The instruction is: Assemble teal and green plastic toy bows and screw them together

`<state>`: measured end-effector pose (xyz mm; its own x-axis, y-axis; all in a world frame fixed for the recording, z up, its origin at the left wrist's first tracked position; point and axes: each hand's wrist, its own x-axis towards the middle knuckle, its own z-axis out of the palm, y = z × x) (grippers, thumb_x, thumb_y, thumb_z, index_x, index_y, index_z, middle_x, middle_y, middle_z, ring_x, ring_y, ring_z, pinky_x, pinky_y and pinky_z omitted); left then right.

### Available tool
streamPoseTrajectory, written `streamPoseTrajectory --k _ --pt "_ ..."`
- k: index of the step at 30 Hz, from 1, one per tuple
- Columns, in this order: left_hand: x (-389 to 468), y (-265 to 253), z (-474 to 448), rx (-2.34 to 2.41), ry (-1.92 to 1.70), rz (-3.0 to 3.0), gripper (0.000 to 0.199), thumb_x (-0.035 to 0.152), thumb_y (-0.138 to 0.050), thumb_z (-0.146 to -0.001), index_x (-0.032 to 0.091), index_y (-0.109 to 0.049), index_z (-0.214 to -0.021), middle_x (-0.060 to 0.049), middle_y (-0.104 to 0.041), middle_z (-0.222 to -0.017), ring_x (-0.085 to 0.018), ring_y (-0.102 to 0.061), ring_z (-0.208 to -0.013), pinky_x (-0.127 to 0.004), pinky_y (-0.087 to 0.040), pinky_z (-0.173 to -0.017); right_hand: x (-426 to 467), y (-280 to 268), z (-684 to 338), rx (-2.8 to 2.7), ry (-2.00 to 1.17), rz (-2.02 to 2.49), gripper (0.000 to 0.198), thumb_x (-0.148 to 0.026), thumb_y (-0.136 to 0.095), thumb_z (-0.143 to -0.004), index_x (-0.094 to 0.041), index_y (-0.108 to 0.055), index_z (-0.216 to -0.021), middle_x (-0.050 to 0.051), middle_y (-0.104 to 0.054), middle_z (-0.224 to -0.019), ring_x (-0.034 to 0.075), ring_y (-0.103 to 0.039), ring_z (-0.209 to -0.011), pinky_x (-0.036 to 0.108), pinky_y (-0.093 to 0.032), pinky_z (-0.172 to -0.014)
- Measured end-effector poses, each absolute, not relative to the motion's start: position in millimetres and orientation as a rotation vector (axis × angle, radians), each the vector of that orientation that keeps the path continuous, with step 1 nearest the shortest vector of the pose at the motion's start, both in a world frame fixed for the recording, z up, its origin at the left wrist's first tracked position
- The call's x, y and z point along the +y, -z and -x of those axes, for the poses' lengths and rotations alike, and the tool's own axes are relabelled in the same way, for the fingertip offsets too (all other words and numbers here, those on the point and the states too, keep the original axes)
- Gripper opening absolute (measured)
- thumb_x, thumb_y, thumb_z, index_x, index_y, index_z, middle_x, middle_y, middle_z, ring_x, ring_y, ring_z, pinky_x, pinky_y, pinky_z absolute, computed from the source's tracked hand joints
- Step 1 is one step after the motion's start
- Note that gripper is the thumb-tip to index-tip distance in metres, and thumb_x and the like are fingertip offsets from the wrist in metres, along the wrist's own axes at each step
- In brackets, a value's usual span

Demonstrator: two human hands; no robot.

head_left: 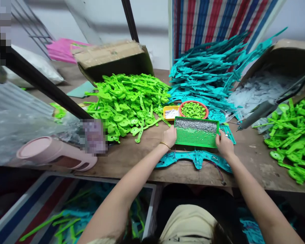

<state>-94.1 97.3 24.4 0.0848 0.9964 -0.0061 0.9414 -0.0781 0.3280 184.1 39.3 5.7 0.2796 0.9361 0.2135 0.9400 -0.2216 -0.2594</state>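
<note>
A green perforated tray (195,138) is held up between my two hands, tilted so that small silvery metal pieces (197,125), perhaps screws, lie along its far side. My left hand (169,136) grips the tray's left end, and my right hand (224,143) its right end. Just below the tray, a curved teal plastic part (198,159) with thin wires rests on the wooden table (132,162). Behind the tray stand a yellow dish (167,117) of white pieces and a round red bowl (207,113) of small green pieces.
Green plastic parts (132,98) are heaped at left, with another green heap (292,139) at right. Teal parts (200,78) pile up at the back. A grey electric screwdriver (256,115) hangs at right. A dark post (48,84) crosses the left side near a pink cylinder (56,152).
</note>
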Motion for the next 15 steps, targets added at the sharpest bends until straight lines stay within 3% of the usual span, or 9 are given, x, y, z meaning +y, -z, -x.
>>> streamPoseTrajectory --k 9,15 --pt "78.7 -67.5 117.1 2.064 -0.526 -2.071 0.039 0.033 -0.026 -0.101 0.012 -0.055 -0.117 -0.018 -0.069 -0.106 -0.028 -0.067 -0.099 -0.033 -0.044 -0.081 45.4 -52.7 -169.0 -1.729 0.144 2.003 0.055 -0.036 -0.031 -0.094 -0.010 -0.055 -0.135 0.018 -0.071 -0.108 0.027 -0.066 -0.088 0.033 -0.044 -0.077" --pt "50.8 -63.9 112.4 2.100 -0.568 -2.057 0.035 0.033 -0.031 -0.100 0.012 -0.058 -0.110 -0.019 -0.070 -0.100 -0.030 -0.068 -0.095 -0.034 -0.045 -0.077 31.7 -46.1 -179.1 -1.728 0.131 1.922 0.052 -0.035 -0.035 -0.090 -0.010 -0.060 -0.128 0.018 -0.073 -0.097 0.028 -0.065 -0.081 0.035 -0.043 -0.072"
